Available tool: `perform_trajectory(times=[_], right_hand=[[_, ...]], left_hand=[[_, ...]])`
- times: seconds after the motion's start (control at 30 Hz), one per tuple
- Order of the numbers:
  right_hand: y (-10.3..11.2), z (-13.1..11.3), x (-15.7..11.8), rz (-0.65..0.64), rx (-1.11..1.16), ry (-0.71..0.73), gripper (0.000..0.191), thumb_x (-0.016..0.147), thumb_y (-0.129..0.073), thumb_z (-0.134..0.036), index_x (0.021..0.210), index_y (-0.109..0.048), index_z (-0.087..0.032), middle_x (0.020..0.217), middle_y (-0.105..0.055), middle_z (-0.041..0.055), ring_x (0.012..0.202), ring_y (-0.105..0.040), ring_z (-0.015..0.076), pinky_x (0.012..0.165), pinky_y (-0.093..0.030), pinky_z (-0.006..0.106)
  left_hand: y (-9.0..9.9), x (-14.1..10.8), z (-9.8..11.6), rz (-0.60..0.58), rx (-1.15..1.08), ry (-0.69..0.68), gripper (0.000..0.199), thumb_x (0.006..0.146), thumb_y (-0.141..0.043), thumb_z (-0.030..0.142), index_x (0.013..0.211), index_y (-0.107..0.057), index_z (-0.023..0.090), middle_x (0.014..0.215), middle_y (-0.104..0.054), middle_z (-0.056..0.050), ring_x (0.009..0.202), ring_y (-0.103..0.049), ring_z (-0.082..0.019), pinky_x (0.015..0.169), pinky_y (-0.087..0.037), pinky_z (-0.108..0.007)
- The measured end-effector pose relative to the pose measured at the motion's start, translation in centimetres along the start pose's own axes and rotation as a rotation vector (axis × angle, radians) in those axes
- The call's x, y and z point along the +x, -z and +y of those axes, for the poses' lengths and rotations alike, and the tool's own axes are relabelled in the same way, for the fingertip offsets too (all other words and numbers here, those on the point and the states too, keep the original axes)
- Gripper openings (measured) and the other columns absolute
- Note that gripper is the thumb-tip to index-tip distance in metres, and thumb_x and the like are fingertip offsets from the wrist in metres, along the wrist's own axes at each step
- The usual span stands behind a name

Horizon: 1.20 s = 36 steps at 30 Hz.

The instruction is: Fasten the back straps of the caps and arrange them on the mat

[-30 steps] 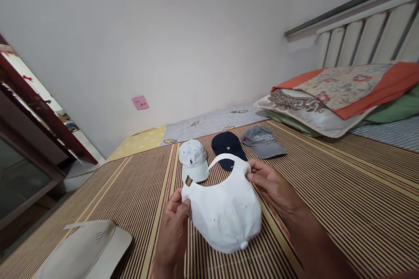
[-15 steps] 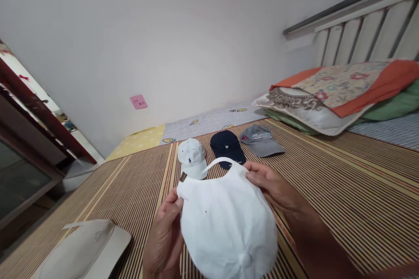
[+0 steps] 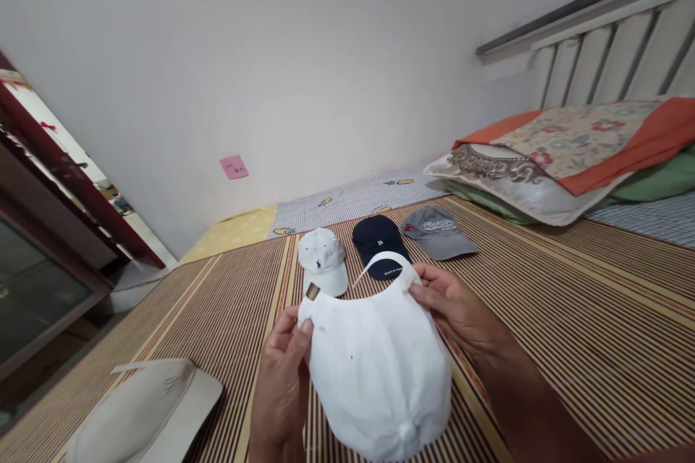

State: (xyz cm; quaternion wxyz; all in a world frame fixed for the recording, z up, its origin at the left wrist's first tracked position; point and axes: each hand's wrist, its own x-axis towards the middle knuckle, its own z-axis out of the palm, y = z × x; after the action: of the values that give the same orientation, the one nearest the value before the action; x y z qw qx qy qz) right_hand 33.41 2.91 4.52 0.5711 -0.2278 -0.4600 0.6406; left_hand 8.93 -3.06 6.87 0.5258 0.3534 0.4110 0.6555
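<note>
A white baseball cap [image 3: 380, 369] is held between my hands, its back opening facing away and its crown button near the bottom of the view. My left hand [image 3: 285, 369] pinches the left edge of the opening, just below a brass-coloured buckle [image 3: 313, 291]. On the other side, my right hand [image 3: 448, 304] grips the edge where the loose white strap [image 3: 386, 256] starts. The strap arches up, its free end apart from the buckle. Beyond lie a white cap with a small dark logo [image 3: 321, 257], a navy cap [image 3: 377, 235] and a grey cap [image 3: 437, 231].
A beige cap [image 3: 146, 405] rests at the lower left on the striped mat [image 3: 570, 333]. Stacked pillows [image 3: 570, 159] lie at the right below a radiator [image 3: 613, 51]. A pink note [image 3: 234, 166] sticks to the wall. At the left is a doorway with a dark red frame [image 3: 81, 181].
The strap's free end has come clear of the buckle side and curves higher. The cap has tipped slightly, with both hands still on it. The view has shifted a little.
</note>
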Motion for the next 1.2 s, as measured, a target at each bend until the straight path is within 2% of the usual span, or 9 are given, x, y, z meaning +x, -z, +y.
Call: perform_trajectory(times=[0.1,0.2,0.43,0.6,0.73,0.87,1.0,1.07,1.2], right_hand=[[-0.2,-0.5,0.0,-0.015,-0.123,0.106,0.019,0.08,-0.086,-0.036,0.088,-0.075,-0.022,0.081,-0.071,-0.0006,0.072,-0.061,0.0149,0.069,-0.046,0.026],[0.0,-0.5,0.3,-0.048,-0.22,0.119,0.015,0.081,-0.083,-0.034,0.089,-0.076,-0.023,0.087,-0.074,0.0006,0.082,-0.065,0.017,0.079,-0.048,0.028],[0.4,0.0,0.6,-0.206,-0.334,-0.028,0.03,0.086,-0.076,-0.048,0.097,-0.074,-0.019,0.087,-0.075,0.0037,0.081,-0.066,0.0175,0.075,-0.046,0.029],[0.5,-0.4,0.0,-0.256,-0.25,-0.145,0.05,0.078,-0.084,-0.057,0.106,-0.072,-0.018,0.079,-0.07,0.0003,0.066,-0.059,0.0108,0.061,-0.04,0.022],[0.3,-0.7,-0.2,-0.335,-0.301,-0.239,0.054,0.07,-0.091,-0.053,0.107,-0.074,-0.017,0.083,-0.072,0.0024,0.071,-0.062,0.0136,0.063,-0.043,0.024],[-0.2,-0.7,-0.3,-0.359,-0.477,-0.256,0.043,0.064,-0.094,-0.037,0.098,-0.077,-0.018,0.085,-0.07,0.0003,0.078,-0.061,0.015,0.068,-0.044,0.025],[-0.6,-0.2,-0.4,-0.383,-0.558,-0.179,0.016,0.073,-0.084,-0.025,0.084,-0.075,-0.017,0.076,-0.068,-0.0023,0.069,-0.057,0.0117,0.061,-0.039,0.022],[-0.9,0.2,-0.3,-0.367,-0.507,-0.165,0.011,0.079,-0.078,-0.025,0.081,-0.071,-0.017,0.07,-0.067,-0.0022,0.064,-0.057,0.0112,0.059,-0.04,0.022],[-1.6,0.5,0.0,-0.31,-0.385,-0.137,0.022,0.087,-0.073,-0.037,0.082,-0.064,-0.018,0.067,-0.067,-0.0017,0.054,-0.058,0.01,0.052,-0.041,0.021]], left_hand=[[0.3,-0.4,0.3,0.017,0.097,-0.14,0.028,0.077,-0.086,0.039,0.095,-0.072,0.024,0.086,-0.075,0.002,0.074,-0.068,-0.013,0.067,-0.053,-0.02],[0.7,0.2,-0.1,-0.073,0.22,-0.135,0.025,0.08,-0.084,0.04,0.092,-0.073,0.022,0.082,-0.073,0.001,0.072,-0.063,-0.012,0.065,-0.05,-0.018],[1.0,1.8,-1.9,-0.166,0.277,0.017,0.033,0.076,-0.085,0.045,0.092,-0.071,0.019,0.078,-0.072,0.0,0.068,-0.059,-0.011,0.063,-0.047,-0.019],[0.8,1.6,-1.9,-0.239,0.326,0.055,0.036,0.08,-0.081,0.05,0.086,-0.066,0.018,0.07,-0.065,0.003,0.06,-0.051,-0.009,0.056,-0.04,-0.019],[0.7,1.5,-1.9,-0.235,0.352,0.064,0.04,0.078,-0.081,0.053,0.082,-0.062,0.018,0.065,-0.06,0.004,0.056,-0.048,-0.009,0.052,-0.037,-0.02],[1.3,1.6,-2.0,-0.238,0.385,0.025,0.037,0.084,-0.077,0.052,0.084,-0.06,0.019,0.067,-0.059,0.004,0.059,-0.047,-0.009,0.054,-0.037,-0.02],[1.7,1.7,-1.8,-0.268,0.4,0.025,0.037,0.085,-0.075,0.053,0.085,-0.059,0.019,0.068,-0.058,0.005,0.058,-0.045,-0.009,0.054,-0.037,-0.02],[1.7,1.6,-1.6,-0.296,0.452,0.012,0.037,0.085,-0.074,0.053,0.088,-0.061,0.019,0.07,-0.059,0.004,0.061,-0.047,-0.009,0.055,-0.038,-0.02],[1.1,1.3,-1.4,-0.325,0.565,-0.047,0.036,0.087,-0.072,0.053,0.095,-0.064,0.019,0.074,-0.059,0.003,0.066,-0.05,-0.011,0.059,-0.04,-0.022]])
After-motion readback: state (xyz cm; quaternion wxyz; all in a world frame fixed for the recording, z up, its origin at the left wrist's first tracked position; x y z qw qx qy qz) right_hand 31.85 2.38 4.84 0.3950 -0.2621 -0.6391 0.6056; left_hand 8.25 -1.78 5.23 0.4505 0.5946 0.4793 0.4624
